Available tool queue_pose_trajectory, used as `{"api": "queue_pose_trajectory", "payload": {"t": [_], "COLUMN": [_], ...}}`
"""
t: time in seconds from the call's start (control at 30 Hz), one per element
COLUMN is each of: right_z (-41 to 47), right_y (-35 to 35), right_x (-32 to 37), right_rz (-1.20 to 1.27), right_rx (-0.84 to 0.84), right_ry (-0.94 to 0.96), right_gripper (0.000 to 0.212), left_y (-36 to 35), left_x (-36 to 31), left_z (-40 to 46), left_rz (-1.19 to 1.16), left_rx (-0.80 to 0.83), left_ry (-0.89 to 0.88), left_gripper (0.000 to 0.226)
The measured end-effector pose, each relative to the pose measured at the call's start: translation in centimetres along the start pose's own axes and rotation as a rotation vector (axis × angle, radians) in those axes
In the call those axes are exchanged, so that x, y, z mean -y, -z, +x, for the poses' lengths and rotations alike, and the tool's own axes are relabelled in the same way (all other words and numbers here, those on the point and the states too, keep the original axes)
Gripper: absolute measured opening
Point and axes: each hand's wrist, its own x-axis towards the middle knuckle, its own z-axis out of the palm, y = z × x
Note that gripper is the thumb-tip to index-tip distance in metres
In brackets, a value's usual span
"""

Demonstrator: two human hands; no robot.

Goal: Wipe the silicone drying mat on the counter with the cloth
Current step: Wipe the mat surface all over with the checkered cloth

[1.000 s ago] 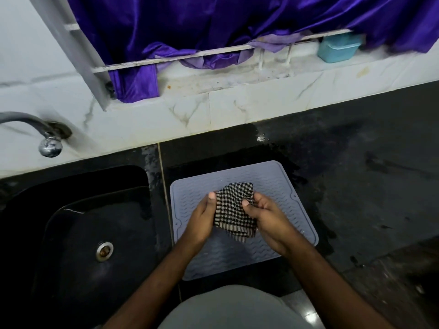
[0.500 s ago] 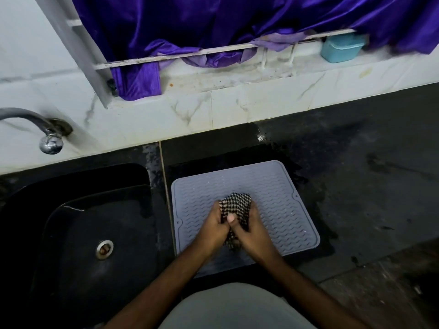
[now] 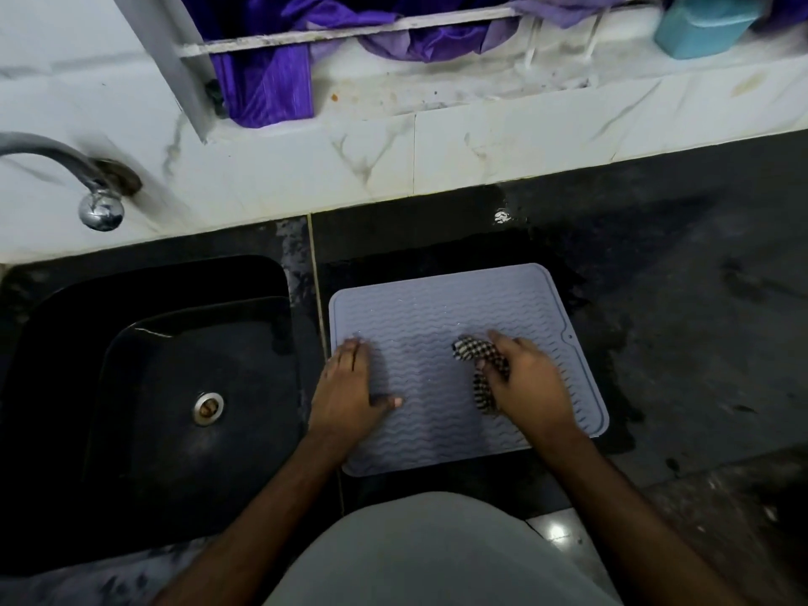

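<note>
A pale grey silicone drying mat (image 3: 441,308) with wavy ridges lies on the black counter, just right of the sink. My left hand (image 3: 347,387) rests flat on the mat's left edge, fingers straight and thumb spread. My right hand (image 3: 527,382) grips a bunched black-and-white checked cloth (image 3: 468,349) and holds it down on the right half of the mat. Part of the cloth hangs out under my palm; the rest is hidden by my fingers.
A black sink (image 3: 175,387) with a metal drain (image 3: 209,408) lies left of the mat, under a chrome tap (image 3: 98,203). The counter (image 3: 677,321) around the mat looks wet. A blue container (image 3: 704,24) and purple curtain (image 3: 266,80) sit on the sill behind.
Both hands held the cloth together over the mat's middle. Now my left hand has let go and lies flat on the left edge, while my right hand carries the cloth to the right.
</note>
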Motion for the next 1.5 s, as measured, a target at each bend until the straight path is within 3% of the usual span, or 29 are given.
{"api": "queue_pose_trajectory", "payload": {"t": [0.07, 0.23, 0.4, 0.77, 0.93, 1.07, 1.2, 1.5], "right_z": [1.3, 2.2, 2.4, 3.9, 3.8, 3.3, 3.6, 3.5], "right_y": [-0.3, -3.4, -5.4, -8.0, -7.8, -6.9, -5.5, -3.2], "right_x": [0.7, 3.1, 4.2, 10.5, 10.4, 11.2, 9.2, 4.6], "right_rz": [-0.093, -0.234, -0.327, -0.099, -0.262, -0.488, -0.547, -0.639], "right_rx": [0.038, 0.152, 0.211, 0.394, 0.37, 0.314, 0.245, 0.134], "right_ry": [0.054, 0.226, 0.164, 0.318, 0.256, 0.205, 0.109, -0.005], "right_gripper": [0.053, 0.051, 0.049, 0.05, 0.064, 0.048, 0.034, 0.037], "left_y": [-0.5, -0.2, 0.4, 1.3, 2.5, 3.1, 3.4, 4.6], "left_x": [0.6, 0.9, 0.7, 1.1, 0.0, -2.1, -4.0, -5.6], "left_z": [-0.5, -0.8, -0.7, 0.7, 1.1, 1.9, 3.2, 3.8], "left_rz": [0.04, 0.161, 0.215, 0.203, 0.244, 0.286, 0.381, 0.509], "left_rx": [0.086, 0.085, 0.08, 0.191, 0.256, 0.362, 0.506, 0.614], "left_ry": [0.022, -0.016, -0.012, 0.02, 0.078, 0.177, 0.252, 0.294], "left_gripper": [0.126, 0.126, 0.129, 0.158, 0.159, 0.135, 0.139, 0.142]}}
